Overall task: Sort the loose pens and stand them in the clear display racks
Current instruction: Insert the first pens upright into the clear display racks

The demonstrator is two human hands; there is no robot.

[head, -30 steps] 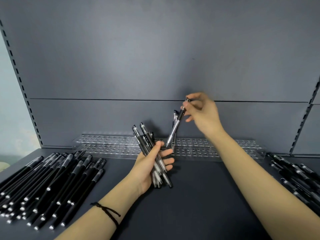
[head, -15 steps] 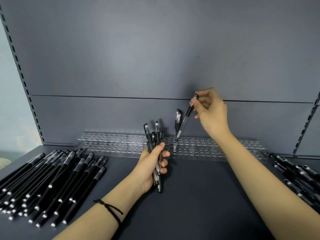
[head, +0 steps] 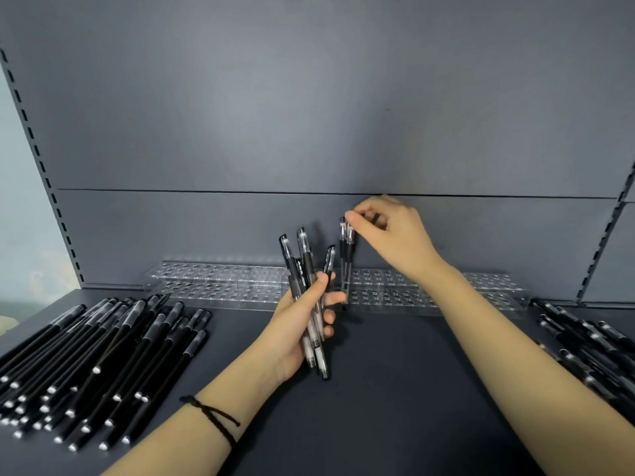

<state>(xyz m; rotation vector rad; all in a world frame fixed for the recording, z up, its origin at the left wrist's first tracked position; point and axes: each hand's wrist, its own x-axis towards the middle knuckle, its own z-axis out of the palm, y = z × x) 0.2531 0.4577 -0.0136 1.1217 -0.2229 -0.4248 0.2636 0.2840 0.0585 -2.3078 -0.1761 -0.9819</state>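
My left hand [head: 302, 317] grips a bundle of clear-barrelled black pens [head: 305, 269], caps pointing up, just in front of the clear display racks [head: 220, 281]. My right hand [head: 388, 235] pinches the top of a pen [head: 349, 250] that stands upright in a rack hole, right beside another standing pen [head: 342, 249]. The racks are two stepped acrylic strips with rows of holes along the back panel; their right half [head: 481, 293] passes behind my right forearm.
A large pile of black pens [head: 103, 359] lies on the dark shelf [head: 378, 389] at the left. Another pile of black pens [head: 591, 352] lies at the right edge. The grey back panel has slotted uprights at both sides.
My right hand has lowered its pen from a tilt into a rack hole, upright beside the standing pen. My left hand has turned its bundle more upright.
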